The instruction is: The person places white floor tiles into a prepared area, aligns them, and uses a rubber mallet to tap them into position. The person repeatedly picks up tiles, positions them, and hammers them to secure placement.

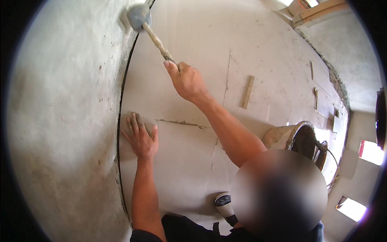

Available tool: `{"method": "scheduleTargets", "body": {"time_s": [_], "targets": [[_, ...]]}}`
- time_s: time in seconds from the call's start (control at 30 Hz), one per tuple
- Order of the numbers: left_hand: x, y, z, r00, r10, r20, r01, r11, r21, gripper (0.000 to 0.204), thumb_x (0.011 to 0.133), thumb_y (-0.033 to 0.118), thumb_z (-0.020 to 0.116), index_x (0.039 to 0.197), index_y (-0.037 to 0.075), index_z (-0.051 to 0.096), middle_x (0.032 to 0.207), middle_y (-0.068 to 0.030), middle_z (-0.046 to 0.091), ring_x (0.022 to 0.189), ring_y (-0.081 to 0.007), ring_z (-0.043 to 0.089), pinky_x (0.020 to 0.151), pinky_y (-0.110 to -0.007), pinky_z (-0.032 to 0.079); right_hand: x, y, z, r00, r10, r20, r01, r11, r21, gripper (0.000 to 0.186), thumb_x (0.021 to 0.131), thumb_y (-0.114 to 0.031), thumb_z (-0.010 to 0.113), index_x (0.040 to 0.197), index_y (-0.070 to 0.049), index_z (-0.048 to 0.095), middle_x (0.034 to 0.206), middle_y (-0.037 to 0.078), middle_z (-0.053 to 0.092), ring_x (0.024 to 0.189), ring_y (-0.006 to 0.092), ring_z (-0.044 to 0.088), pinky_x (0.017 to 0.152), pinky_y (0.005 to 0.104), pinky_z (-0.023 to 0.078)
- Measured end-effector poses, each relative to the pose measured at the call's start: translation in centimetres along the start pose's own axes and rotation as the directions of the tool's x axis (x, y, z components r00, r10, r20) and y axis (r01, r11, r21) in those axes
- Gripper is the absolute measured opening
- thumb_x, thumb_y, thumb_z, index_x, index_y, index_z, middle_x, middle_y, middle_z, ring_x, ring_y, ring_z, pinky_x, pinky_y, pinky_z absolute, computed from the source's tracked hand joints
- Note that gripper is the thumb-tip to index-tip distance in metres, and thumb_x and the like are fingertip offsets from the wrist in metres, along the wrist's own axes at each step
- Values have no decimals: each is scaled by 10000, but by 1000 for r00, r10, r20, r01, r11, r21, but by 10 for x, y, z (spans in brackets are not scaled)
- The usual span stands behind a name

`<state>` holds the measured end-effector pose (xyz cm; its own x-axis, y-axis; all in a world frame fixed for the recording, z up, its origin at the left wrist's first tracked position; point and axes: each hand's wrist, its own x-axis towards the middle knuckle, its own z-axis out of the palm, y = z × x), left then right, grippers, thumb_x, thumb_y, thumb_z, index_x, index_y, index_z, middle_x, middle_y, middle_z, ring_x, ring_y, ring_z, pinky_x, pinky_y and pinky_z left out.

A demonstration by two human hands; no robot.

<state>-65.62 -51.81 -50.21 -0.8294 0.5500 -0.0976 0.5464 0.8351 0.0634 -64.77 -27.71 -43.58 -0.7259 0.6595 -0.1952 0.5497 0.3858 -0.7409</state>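
Note:
My right hand (187,80) is closed round the handle of a rubber mallet (140,18), whose grey head is up by the far left, close to the wall and over the floor's edge. The light handle slants down from the head to my fist. My left hand (142,139) lies flat with fingers spread on a large pale floor tile (177,155), beside the wall and over the joint with the tile beyond it. Some mortar shows along that joint (181,122).
A rough concrete wall (64,121) runs along the left, with a dark gap at the tiles' edge. A wooden strip (248,92) lies on the tiles to the right. Near my right arm stands a mortar-stained bucket (296,135). A shoe (224,203) shows at the bottom.

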Motion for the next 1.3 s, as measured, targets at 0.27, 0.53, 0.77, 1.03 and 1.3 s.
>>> {"method": "scheduleTargets", "body": {"time_s": [0.27, 0.53, 0.77, 1.03, 1.3], "targets": [[0, -1, 0, 999, -2, 38, 2, 1000, 1, 746, 925, 488, 442, 1467, 2, 274, 1547, -136, 231, 1448, -310, 157, 1135, -605, 78, 10, -9, -19, 1000, 17, -18, -18, 997, -77, 624, 939, -572, 431, 806, 16, 587, 700, 224, 633, 693, 401, 623, 634, 493, 483], [1, -2, 0, 1000, 15, 6, -15, 1000, -10, 750, 916, 512, 459, 1453, 11, 308, 1535, -120, 258, 1437, -313, 190, 1129, -625, 83, 10, 18, -6, 985, 99, 139, -78, 985, -151, 679, 928, -617, 403, 848, 24, 612, 774, 253, 648, 788, 408, 639, 696, 496, 493], [0, -2, 0, 998, 20, -56, -22, 999, -44, 757, 903, 514, 495, 1438, 7, 324, 1521, -126, 280, 1430, -314, 202, 1123, -630, 120, 15, 11, -26, 985, 58, 163, -16, 969, -248, 786, 918, -665, 354, 938, 62, 651, 920, 351, 617, 985, 462, 598, 852, 516, 465], [1, -1, -2, 998, 6, -55, -7, 999, -31, 764, 909, 540, 473, 1446, 19, 317, 1527, -123, 274, 1430, -306, 204, 1121, -632, 131, -25, 41, -20, 958, 213, 194, -177, 966, -187, 743, 917, -648, 377, 773, 45, 604, 770, 241, 616, 772, 343, 607, 732, 456, 463], [-3, -3, 11, 993, 35, -114, -28, 998, 64, 665, 952, 527, 397, 1460, 99, 352, 1541, -89, 276, 1438, -296, 196, 1140, -602, 84, -137, 83, -80, 937, 295, 186, -276, 953, -122, 576, 879, -546, 581, 719, 8, 574, 655, 180, 588, 652, 302, 590, 625, 430, 443]]}}
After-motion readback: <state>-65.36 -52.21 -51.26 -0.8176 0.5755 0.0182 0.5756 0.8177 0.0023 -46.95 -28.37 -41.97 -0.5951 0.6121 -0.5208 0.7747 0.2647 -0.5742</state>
